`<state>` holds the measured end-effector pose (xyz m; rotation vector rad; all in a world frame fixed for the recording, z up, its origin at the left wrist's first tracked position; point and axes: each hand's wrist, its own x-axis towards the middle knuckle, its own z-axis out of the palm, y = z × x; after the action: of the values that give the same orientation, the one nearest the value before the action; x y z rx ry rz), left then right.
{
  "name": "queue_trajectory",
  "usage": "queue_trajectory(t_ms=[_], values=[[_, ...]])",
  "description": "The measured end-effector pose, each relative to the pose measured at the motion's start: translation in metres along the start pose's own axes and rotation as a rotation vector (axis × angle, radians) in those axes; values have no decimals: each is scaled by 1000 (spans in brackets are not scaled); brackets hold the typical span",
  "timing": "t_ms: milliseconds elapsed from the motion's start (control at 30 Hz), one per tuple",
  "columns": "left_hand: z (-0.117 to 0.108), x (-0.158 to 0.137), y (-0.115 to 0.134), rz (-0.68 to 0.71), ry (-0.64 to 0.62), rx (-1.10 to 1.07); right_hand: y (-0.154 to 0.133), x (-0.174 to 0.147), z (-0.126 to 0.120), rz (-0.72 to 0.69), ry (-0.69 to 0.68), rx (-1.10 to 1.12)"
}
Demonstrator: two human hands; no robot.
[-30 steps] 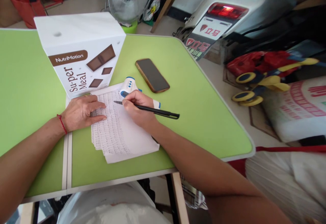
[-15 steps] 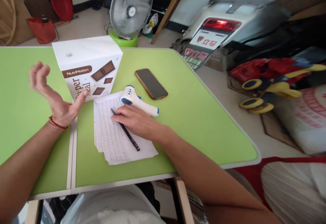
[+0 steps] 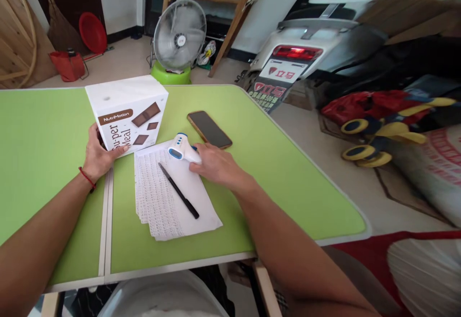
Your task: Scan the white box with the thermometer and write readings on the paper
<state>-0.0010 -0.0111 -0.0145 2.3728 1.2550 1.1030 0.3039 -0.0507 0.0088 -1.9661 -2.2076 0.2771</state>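
My left hand [image 3: 100,156] grips the lower left corner of a white NutriMotion box [image 3: 124,129], thumb across its front face and fingers behind its left side. My right hand [image 3: 218,163] is closed around the handle of a white and blue infrared thermometer [image 3: 182,149], which lies at the top right of a stack of papers [image 3: 156,197] covered in small writing. A black pen [image 3: 178,190] rests slantwise on the papers, touched by neither hand. Just beyond my right hand lies a dark smartphone [image 3: 209,128] in a brownish case.
All this is on a green folding table [image 3: 288,187] with a pale seam [image 3: 107,225] running through it. Behind the table a fan [image 3: 180,36] stands on a green stool [image 3: 171,74]. An electric scooter [image 3: 288,57] is at the back right, with yellow-and-blue objects [image 3: 382,139] nearby.
My left hand has come down from the air and taken hold of the box. My right hand has left the pen and moved right onto the thermometer handle. The view has tilted up slightly.
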Motion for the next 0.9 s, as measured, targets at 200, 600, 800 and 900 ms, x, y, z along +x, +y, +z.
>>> queue_trajectory(t_ms=[200, 600, 800, 900], values=[[2, -2, 24, -162, 149, -28, -35, -25, 5, -203, 339, 817], [9, 2, 45, -485, 141, -557, -71, -44, 41, -79, -204, 1495], [9, 2, 44, -483, 146, -554, -68, -46, 40, -86, -225, 1515], [10, 2, 42, -474, 138, -553, -67, -45, 39, -85, -259, 1524]])
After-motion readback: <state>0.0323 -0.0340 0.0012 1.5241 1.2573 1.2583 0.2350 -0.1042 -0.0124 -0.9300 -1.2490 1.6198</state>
